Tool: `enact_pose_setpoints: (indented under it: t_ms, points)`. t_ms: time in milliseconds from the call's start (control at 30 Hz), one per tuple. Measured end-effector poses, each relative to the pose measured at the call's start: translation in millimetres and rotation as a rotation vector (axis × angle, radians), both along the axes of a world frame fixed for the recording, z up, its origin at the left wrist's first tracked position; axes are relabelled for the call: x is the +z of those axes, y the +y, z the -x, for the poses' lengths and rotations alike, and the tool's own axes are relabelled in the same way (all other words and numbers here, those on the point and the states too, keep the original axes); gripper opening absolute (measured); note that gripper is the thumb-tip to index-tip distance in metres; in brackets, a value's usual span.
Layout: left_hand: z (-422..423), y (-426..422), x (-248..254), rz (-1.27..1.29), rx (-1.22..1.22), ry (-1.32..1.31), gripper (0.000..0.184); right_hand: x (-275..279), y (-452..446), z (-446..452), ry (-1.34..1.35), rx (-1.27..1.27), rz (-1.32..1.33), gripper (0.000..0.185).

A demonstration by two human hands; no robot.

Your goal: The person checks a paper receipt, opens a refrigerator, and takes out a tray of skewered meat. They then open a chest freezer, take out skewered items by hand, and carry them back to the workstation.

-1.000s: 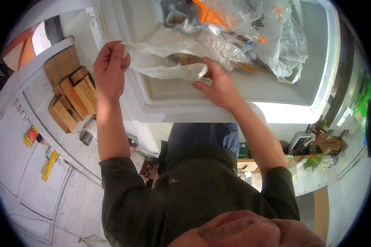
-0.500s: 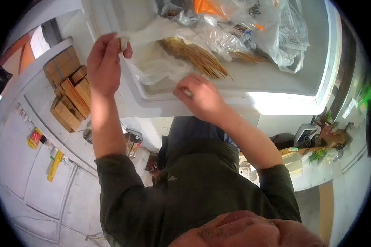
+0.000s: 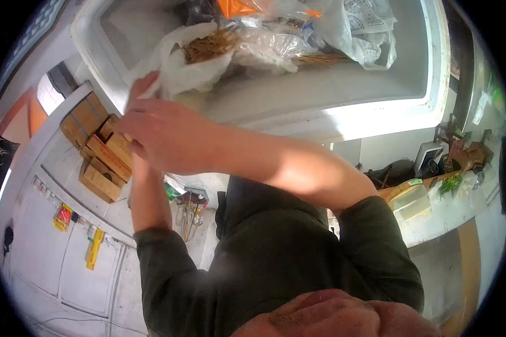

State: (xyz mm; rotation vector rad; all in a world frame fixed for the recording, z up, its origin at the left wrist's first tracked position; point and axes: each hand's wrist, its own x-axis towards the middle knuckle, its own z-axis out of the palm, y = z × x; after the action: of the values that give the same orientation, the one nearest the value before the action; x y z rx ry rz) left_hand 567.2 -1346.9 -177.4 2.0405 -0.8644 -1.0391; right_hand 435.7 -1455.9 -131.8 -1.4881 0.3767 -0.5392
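A white plastic bag (image 3: 194, 76) with a bundle of thin brown sticks (image 3: 211, 46) in its mouth lies at the near left of a white chest-like container (image 3: 331, 126). My left hand (image 3: 143, 90) is at the container's left front corner, its fingers closed on the edge of this bag. Across it reaches my right hand (image 3: 160, 133), which overlaps the left wrist and hides part of that hand. The right fingers are curled, and what they hold, if anything, is hidden.
Clear plastic bags (image 3: 275, 48), an orange bag (image 3: 239, 8) and a printed white bag (image 3: 371, 33) fill the container's far side. Cardboard boxes (image 3: 104, 151) stand at the left. On the right, a shelf carries a clear tub (image 3: 410, 202) and green leaves (image 3: 448, 184).
My right hand has moved left across my left wrist. The sticks, spread on the container floor before, now show in the raised mouth of the white bag. The view has shifted.
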Motion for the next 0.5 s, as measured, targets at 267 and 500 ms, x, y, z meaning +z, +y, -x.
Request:
enact_pose_setpoints:
  t_ms: [267, 500]
  points:
    - [-83.4, -98.7, 39.7, 0.184, -0.143, -0.874, 0.029, -31.6, -60.7, 80.9, 0.368, -0.1, 0.169, 0.05]
    - [-94.1, -170.2, 100.4, 0.337, -0.023, -1.058, 0.028, -103.9, -132.7, 159.7, 1.018, 0.322, 0.155, 0.048]
